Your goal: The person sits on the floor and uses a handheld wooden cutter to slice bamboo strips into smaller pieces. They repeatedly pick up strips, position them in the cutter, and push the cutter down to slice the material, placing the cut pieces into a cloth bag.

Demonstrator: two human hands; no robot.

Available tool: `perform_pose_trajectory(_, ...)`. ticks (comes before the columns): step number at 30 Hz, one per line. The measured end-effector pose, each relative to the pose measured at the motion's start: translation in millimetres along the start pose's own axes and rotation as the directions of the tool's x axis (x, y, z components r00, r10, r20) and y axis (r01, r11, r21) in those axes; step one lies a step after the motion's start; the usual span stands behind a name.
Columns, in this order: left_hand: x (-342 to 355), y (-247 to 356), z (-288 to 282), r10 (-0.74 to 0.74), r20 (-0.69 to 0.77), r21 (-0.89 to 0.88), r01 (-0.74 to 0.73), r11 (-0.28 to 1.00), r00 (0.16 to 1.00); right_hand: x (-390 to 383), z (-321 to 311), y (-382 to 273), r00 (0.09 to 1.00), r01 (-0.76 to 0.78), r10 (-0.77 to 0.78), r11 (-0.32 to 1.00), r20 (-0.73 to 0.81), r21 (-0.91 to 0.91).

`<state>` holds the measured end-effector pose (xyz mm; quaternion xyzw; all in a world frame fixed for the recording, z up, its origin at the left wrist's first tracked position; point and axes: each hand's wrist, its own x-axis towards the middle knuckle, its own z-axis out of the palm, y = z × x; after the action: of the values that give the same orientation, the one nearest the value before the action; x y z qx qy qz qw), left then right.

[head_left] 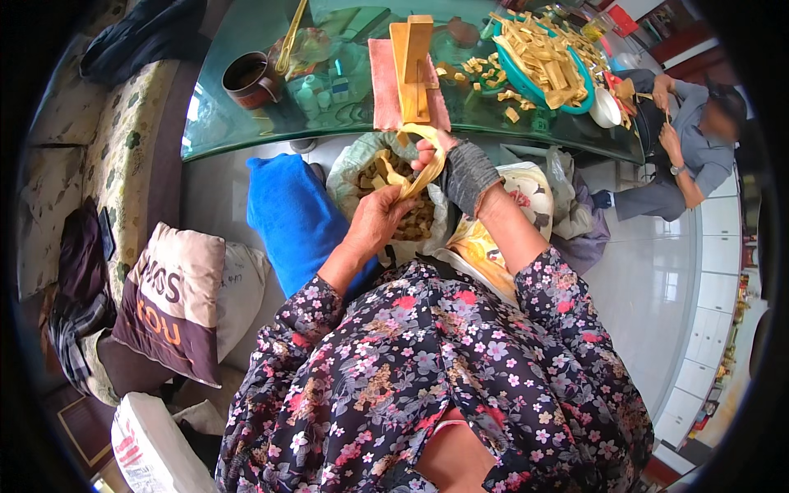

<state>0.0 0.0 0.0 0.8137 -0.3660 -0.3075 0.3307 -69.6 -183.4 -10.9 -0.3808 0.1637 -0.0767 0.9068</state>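
A long, pale yellow, dried-looking strip (433, 171) is stretched in a loop between my hands; its exact kind I cannot make out. My left hand (380, 217) pinches its lower end. My right hand (436, 152), with a grey knitted covering (470, 177) around hand and wrist, is closed on the upper part. Below them stands an open, whitish plastic bag (346, 167) with many short cut yellowish pieces (421, 223) inside. Just beyond my hands, an upright wooden tool (413, 70) rests on a pink cloth (383, 86) at the table edge.
The glass table (205, 131) carries a brown mug (250, 80) and a teal basket (511, 74) heaped with similar strips, with loose pieces beside it. A white bowl (606, 108) is near a seated person (699, 131) at right. A blue cloth (292, 218) lies left of the bag.
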Motion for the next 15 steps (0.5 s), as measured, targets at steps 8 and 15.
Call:
perform_pose_trajectory(8, 3, 15, -16, 0.081, -0.092, -0.953, -0.111, 0.283, 0.992, -39, 24, 13, 0.954, 0.288, -0.194, 0.368, 0.23, -0.884)
perform_pose_trajectory(15, 4, 20, -16, 0.075, -0.263, -0.72, -0.247, 0.649, 0.962, -19, 37, 5, 0.903, 0.38, -0.344, 0.355, 0.259, -0.854)
